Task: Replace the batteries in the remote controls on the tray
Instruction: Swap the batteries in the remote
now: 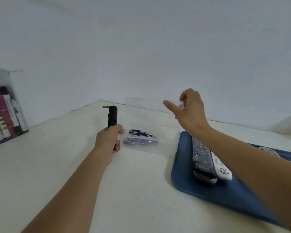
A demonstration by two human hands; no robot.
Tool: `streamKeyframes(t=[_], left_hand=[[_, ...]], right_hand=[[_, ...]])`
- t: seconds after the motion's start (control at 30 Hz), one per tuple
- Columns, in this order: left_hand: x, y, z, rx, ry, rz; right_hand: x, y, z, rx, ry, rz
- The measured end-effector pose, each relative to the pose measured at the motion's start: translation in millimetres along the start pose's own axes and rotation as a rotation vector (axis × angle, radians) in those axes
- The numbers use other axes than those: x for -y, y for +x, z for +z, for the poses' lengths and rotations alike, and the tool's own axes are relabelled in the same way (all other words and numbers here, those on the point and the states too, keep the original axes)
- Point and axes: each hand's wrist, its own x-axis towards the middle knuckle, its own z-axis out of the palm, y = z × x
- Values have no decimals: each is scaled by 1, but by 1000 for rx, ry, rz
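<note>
Two hands work at the worktop's far corner: left hand [108, 140] grips a black remote [112, 117] upright; right hand [190, 110] lifts the clear battery box lid [147, 105], fingers curled on its edge. Steadying the lid should expose the batteries [141, 137].

We see a clear, glossy plastic box [151, 118] holding shiny-wrapped batteries [141, 137], a smooth blue plastic tray [183, 174], a matt black remote [112, 116], and a matt, pale tabletop [65, 148].
</note>
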Motion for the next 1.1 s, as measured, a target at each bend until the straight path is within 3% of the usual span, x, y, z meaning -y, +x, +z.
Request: streamKeyframes(t=[0.07,0.23,0.5,0.63,0.7,0.93,1.1], left_hand=[[-1,-3,0,2,-33,-31],[5,-10,6,16,14,36],[7,-11,7,14,-35,64],[8,-11,8,19,-21,71],[8,-11,9,23,-22,75],[7,-11,9,32,-18,80],[7,-13,8,37,-26,84]], right_hand=[[3,4,4,-83,52,97],[11,-17,14,-122,24,75],[11,-43,17,222,281,326],[11,-38,28,578,-17,245],[10,-32,36,679,-190,207],[10,-12,58,728,-468,54],[6,-11,63,807,-513,48]])
